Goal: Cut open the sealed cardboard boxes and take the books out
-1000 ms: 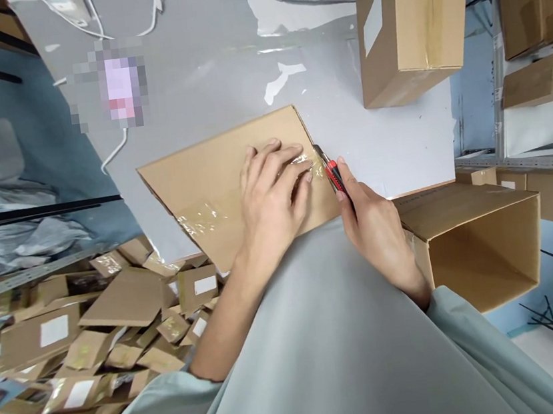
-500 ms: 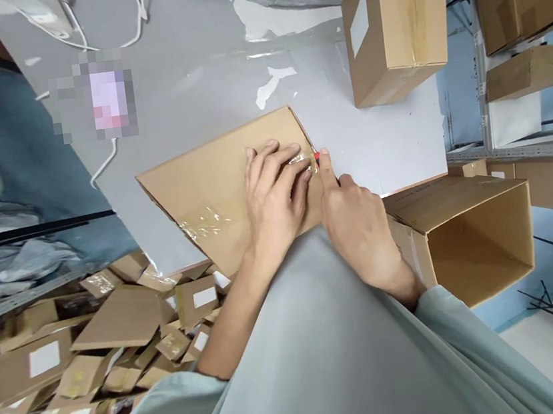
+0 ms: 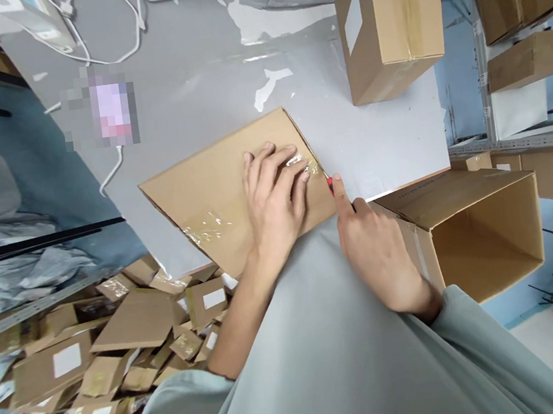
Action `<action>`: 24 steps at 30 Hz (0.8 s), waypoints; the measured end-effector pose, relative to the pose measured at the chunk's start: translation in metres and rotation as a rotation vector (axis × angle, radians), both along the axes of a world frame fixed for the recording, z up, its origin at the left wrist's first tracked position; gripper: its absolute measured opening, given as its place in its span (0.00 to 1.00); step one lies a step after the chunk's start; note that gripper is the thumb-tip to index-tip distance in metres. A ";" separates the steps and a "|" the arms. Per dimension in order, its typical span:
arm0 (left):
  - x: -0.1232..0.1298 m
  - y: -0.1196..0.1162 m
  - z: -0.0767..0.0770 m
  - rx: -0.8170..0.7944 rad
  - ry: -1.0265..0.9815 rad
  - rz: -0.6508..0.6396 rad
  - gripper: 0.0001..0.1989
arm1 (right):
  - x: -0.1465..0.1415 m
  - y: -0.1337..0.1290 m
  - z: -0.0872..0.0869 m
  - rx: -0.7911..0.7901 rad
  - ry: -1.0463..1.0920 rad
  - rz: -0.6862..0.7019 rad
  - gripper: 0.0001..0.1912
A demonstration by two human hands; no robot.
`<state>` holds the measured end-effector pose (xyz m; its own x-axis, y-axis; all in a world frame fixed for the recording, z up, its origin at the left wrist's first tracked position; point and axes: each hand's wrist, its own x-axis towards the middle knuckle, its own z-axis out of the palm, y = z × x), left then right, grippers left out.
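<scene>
A flat-topped cardboard box [image 3: 212,174] sits at an angle near the table's front edge, with clear tape [image 3: 208,229] across its left part and more shiny tape by its right edge. My left hand [image 3: 273,197] lies on top of the box, fingers spread and bent, holding nothing. At the right edge of the box, my right hand [image 3: 377,248] is closed around a red box cutter [image 3: 331,185], its index finger stretched along it. The cutter's thin tip touches the seam at that edge; most of its handle is hidden in the hand.
A tall taped carton [image 3: 390,25] stands on the grey table [image 3: 183,104] at the back right. An open carton [image 3: 486,235] is at my right. Many flattened and small boxes [image 3: 133,318] heap up at lower left. White cables [image 3: 131,50] lie at the back left.
My right hand has drawn the box cutter toward me along the box's right edge. My left hand stays in place on the box. The view has shifted slightly.
</scene>
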<state>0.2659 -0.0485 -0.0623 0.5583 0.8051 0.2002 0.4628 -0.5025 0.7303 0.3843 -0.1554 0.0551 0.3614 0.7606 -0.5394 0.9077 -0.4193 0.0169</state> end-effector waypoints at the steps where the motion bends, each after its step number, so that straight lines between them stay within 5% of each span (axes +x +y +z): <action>1: 0.000 0.000 0.000 -0.004 0.002 0.002 0.12 | 0.000 -0.002 0.001 0.002 -0.001 0.006 0.40; 9: 0.003 0.001 -0.002 0.048 0.057 0.021 0.12 | 0.008 0.007 0.002 0.013 0.079 0.014 0.40; 14: 0.004 0.000 0.000 0.038 0.065 0.032 0.11 | 0.009 -0.020 0.004 -0.086 0.078 0.012 0.43; 24: 0.004 0.000 0.001 0.021 0.097 0.055 0.12 | 0.022 -0.044 -0.018 0.017 0.139 0.039 0.43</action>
<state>0.2695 -0.0486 -0.0609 0.5314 0.8310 0.1647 0.5580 -0.4896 0.6700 0.4063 -0.1996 0.0367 0.2543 0.7820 -0.5690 0.9163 -0.3830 -0.1170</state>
